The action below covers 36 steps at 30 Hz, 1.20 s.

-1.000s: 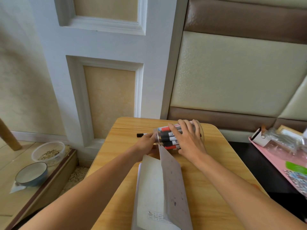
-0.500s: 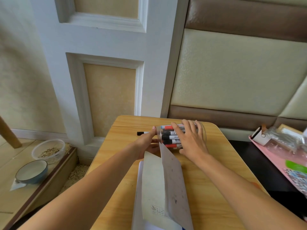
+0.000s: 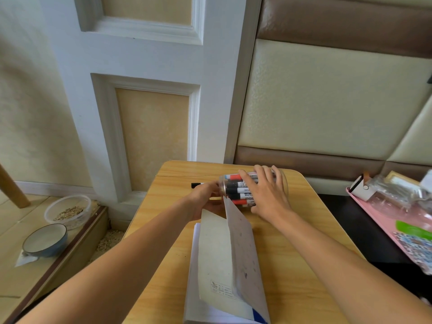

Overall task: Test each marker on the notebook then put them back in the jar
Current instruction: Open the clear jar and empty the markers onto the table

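- I see the clear plastic jar [image 3: 254, 190] lying on its side at the far end of the light wooden worktop [image 3: 304, 230], mouth towards my left, packed with red- and black-capped whiteboard markers [image 3: 236, 190].
- My right hand [image 3: 266, 195] lies over the jar with fingers spread and bent across its top, steadying it; its palm hides the middle of the jar, and the jar's base shows only as a faint clear curve past my fingertips.
- My left hand [image 3: 205, 197] sits at the jar's mouth, its grip clenched round a black-capped marker [image 3: 197, 184]. Only the cap end sticks out to the left of my knuckles; the rest of the barrel is hidden, so I cannot tell whether the other end is inside the jar.
- The white-paged notebook [image 3: 224, 272] lies open nearer to me, one leaf standing up and blocking the jar's lower edge and part of my left palm. Its near corner is cut off by the frame.
- On the right, a pink tray [image 3: 383, 228] of clear wrappings is cut off and blurred; I cannot make out its contents.
- On the floor at left stand a clear tub of grain [image 3: 67, 210] and a blue bowl [image 3: 45, 240].
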{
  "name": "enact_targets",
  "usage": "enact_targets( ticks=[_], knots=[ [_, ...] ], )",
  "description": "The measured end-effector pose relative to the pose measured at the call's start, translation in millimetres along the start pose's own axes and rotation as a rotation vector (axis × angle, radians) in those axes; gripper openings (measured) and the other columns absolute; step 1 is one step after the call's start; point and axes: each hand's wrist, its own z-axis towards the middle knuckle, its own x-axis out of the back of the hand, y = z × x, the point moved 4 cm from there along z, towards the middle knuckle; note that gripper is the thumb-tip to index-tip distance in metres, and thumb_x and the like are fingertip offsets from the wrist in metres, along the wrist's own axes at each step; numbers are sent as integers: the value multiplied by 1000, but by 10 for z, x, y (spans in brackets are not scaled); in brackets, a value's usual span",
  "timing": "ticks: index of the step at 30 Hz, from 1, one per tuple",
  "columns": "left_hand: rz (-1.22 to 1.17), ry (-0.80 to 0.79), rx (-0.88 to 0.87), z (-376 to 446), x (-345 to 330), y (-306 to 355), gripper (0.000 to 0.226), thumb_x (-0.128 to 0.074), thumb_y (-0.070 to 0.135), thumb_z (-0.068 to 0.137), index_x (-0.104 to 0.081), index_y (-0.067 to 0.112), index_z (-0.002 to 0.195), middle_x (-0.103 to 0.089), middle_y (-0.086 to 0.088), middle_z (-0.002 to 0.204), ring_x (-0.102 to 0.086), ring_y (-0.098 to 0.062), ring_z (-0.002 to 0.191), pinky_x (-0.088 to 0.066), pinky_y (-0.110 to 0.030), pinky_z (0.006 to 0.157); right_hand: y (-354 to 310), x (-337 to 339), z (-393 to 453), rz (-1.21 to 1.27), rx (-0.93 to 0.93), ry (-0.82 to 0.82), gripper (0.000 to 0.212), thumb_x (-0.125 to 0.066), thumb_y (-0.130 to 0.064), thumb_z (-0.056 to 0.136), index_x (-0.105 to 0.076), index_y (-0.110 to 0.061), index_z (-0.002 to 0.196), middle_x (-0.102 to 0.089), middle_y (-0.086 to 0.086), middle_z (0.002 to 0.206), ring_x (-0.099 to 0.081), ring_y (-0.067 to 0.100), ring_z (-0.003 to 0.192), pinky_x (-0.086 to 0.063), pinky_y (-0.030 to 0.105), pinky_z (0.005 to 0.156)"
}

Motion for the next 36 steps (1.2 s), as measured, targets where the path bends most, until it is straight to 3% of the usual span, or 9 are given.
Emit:
enact_targets(
  ticks=[3,9,14,20,24,30,33,36],
  knots=[
    [1,-19,-28,9,1,-5,22,-47,16,106,-61,28,119,-73,-12,113,-75,-28,98,-63,-40,81,-14,80,14,-36,23,-1,102,-82,-38,82,-16,-32,160,-28,14,157,-25,34,148,-10,53,125],
    [-160,59,27,103,51,-178,41,-52,46,103,-63,14,126,-75,-18,111,-75,-34,99,-58,-52,95,-43,213,67,-166,121,20,100,-81,-36,83,-15,-32,159,-31,15,152,-28,35,143,-18,52,122],
    [-191,96,37,120,32,-159,53,-38,56,105,-64,16,127,-74,-17,112,-74,-32,101,-60,-48,92,-66,225,110,-207,139,6,105,-83,-33,80,-13,-33,159,-29,14,149,-27,35,141,-18,52,121],
    [-253,120,66,81,51,-128,47,-44,54,105,-63,13,116,-77,-17,90,-77,-28,74,-63,-37,63,-29,187,76,-161,97,11,105,-82,-37,81,-13,-32,160,-27,14,152,-25,34,143,-14,53,122],
    [-281,120,67,110,59,-143,36,-52,46,104,-62,14,116,-73,-18,105,-75,-32,90,-64,-43,77,40,119,43,-122,78,17,110,-86,-40,75,-17,-33,161,-30,13,152,-29,33,142,-16,54,122],
    [-252,120,3,138,26,-98,35,-51,46,104,-65,18,121,-67,-15,119,-68,-34,103,-63,-49,81,113,28,-1,-55,59,36,112,-90,-41,69,-26,-33,161,-36,14,151,-32,33,142,-17,54,122],
    [-204,138,0,127,5,-81,32,-52,45,104,-64,16,112,-71,-12,110,-71,-30,96,-64,-40,73,126,28,-17,-9,39,47,111,-90,-42,68,-28,-32,160,-36,13,151,-32,32,143,-16,53,123],
    [-126,174,-16,174,3,-81,38,-51,47,104,-62,15,121,-72,-12,108,-72,-28,99,-64,-35,73,134,32,-21,49,18,33,110,-86,-45,72,-23,-34,160,-31,11,154,-27,30,146,-12,51,125]
  ],
)
